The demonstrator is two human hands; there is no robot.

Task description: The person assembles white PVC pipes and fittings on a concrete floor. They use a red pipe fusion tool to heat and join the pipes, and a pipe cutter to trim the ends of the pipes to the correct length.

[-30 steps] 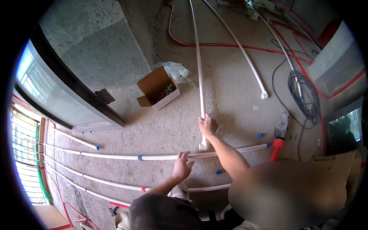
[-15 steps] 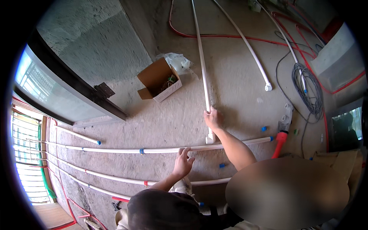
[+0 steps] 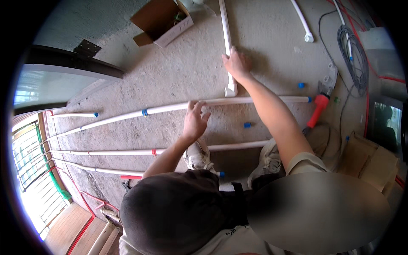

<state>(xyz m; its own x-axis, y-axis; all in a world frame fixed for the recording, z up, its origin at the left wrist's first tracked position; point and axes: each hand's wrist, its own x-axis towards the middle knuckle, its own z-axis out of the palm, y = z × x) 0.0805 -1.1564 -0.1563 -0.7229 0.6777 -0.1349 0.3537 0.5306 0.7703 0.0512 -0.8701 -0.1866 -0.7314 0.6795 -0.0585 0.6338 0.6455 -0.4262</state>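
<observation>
A white plastic pipe (image 3: 226,27) runs away from me along the concrete floor, with an elbow fitting (image 3: 230,90) on its near end. My right hand (image 3: 238,65) is closed around this pipe a short way beyond the elbow. A long white pipe (image 3: 170,109) lies crosswise just nearer than the elbow, with a blue band (image 3: 144,112) around it and a blue end at the right. My left hand (image 3: 195,121) is at this crosswise pipe, fingers apart and bent, fingertips over its near side. Whether they touch it I cannot tell.
A red-handled pipe fusion heater (image 3: 321,102) lies at the right, near coiled grey cable (image 3: 353,59). Loose blue fittings (image 3: 247,125) dot the floor. An open cardboard box (image 3: 174,32) stands far left. Another white pipe (image 3: 121,152) crosses by my shoes (image 3: 198,156).
The view has tilted and shifted, so the box and pipes sit higher and both shoes show. My right hand keeps its hold on the pipe; my left hand stays by the crosswise pipe.
</observation>
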